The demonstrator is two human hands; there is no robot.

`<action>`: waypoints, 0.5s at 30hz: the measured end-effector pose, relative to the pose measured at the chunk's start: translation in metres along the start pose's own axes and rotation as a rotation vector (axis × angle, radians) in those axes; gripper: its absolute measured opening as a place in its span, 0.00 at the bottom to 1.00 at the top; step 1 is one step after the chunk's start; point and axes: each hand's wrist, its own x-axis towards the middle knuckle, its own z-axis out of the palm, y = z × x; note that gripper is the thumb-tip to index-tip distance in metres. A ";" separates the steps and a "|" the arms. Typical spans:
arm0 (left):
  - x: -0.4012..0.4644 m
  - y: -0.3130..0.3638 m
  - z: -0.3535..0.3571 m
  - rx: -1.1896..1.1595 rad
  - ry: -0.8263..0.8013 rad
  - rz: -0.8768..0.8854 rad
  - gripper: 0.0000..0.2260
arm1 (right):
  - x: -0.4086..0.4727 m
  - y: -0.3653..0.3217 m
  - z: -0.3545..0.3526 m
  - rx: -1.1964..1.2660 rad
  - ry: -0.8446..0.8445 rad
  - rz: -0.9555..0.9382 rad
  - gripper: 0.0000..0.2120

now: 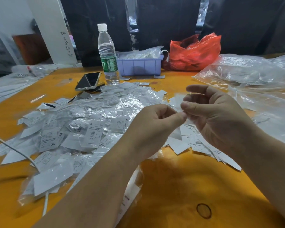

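Left of the left hand [155, 120] lies a pile [82, 119] of bagged labels. That hand's curled thumb and fingers pinch the near corner of a small clear sleeve [178, 98], held up between both hands, and the right hand [215, 117] pinches its far side, with loose labels [178, 146] below. The step looks like bagging a label; blur hides whether one is inside, so the next move probably calls for parting the mouth.
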 end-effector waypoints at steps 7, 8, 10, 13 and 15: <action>0.002 -0.001 -0.002 0.015 0.081 0.046 0.06 | 0.004 -0.001 -0.002 0.069 0.016 0.183 0.26; 0.002 -0.001 -0.002 0.027 0.097 0.052 0.07 | 0.004 -0.002 -0.003 0.096 -0.016 0.249 0.25; 0.003 -0.002 -0.004 0.038 0.126 0.058 0.07 | 0.003 -0.005 -0.005 0.071 -0.113 0.367 0.22; 0.003 -0.003 -0.005 0.043 0.158 0.071 0.06 | 0.002 -0.006 -0.010 0.008 -0.237 0.445 0.18; 0.003 -0.003 -0.005 0.040 0.165 0.079 0.06 | 0.001 -0.005 -0.011 0.017 -0.271 0.456 0.15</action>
